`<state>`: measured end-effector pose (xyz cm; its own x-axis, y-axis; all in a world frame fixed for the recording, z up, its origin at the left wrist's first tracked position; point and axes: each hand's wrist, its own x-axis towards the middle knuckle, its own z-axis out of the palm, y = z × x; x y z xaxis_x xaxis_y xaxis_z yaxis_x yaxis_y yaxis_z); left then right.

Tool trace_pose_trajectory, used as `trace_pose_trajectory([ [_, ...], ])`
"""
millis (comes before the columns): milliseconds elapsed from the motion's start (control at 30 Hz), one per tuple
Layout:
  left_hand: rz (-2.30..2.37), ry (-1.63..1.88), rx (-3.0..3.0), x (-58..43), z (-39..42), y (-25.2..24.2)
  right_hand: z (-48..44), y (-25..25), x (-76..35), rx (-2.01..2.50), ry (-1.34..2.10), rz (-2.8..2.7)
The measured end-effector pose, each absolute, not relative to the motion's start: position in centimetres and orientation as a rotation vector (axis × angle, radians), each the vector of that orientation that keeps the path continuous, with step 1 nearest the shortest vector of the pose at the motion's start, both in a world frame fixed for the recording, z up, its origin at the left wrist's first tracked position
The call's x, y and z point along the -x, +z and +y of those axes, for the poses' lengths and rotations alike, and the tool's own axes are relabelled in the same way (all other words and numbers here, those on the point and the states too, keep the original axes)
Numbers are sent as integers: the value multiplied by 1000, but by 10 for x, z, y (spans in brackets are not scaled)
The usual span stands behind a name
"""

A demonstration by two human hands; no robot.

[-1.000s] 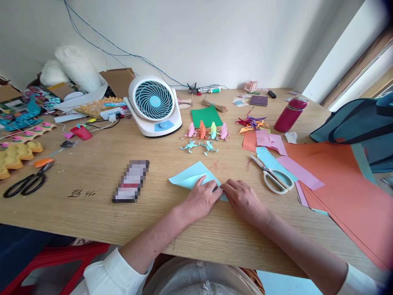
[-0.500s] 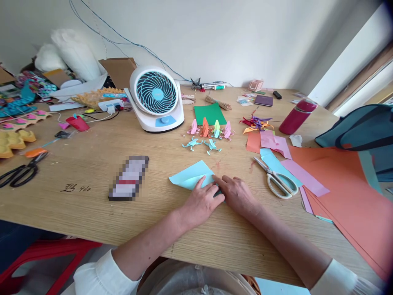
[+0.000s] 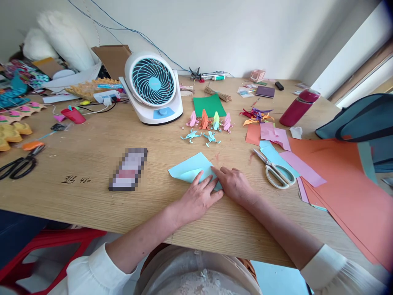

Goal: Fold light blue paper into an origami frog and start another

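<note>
A folded sheet of light blue paper [image 3: 192, 166] lies on the table in front of me, one flap turned over. My left hand [image 3: 201, 194] rests on its near edge with the fingers stretched and spread flat. At the paper's right edge, my right hand [image 3: 235, 182] has its index finger on the fold and its other fingers curled in. The part of the paper under both hands is hidden. Beyond it stand two light blue folded paper frogs [image 3: 211, 138], and behind them a row of pink, orange and green-blue paper figures [image 3: 204, 119].
White-handled scissors [image 3: 278, 172] lie right of my hands, beside paper strips and large orange sheets [image 3: 346, 196]. A phone [image 3: 128, 170] lies to the left. Farther back are a fan [image 3: 153, 88], a green sheet [image 3: 208, 105] and a red bottle [image 3: 299, 108]. Black-handled scissors [image 3: 23, 164] lie far left.
The camera view has shifted slightly, so the table sits higher in the picture. My left hand's fingers have spread flatter over the paper; my right index finger remains at its edge.
</note>
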<state>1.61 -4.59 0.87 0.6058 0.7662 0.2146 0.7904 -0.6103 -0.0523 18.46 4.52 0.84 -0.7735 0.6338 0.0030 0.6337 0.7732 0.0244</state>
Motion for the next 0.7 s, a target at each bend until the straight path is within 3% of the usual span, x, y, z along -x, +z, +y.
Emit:
trace_pose_trajectory([
  [700, -1342, -224, 2708, -8, -52, 7, 45, 9, -185, -981, 119, 2959],
])
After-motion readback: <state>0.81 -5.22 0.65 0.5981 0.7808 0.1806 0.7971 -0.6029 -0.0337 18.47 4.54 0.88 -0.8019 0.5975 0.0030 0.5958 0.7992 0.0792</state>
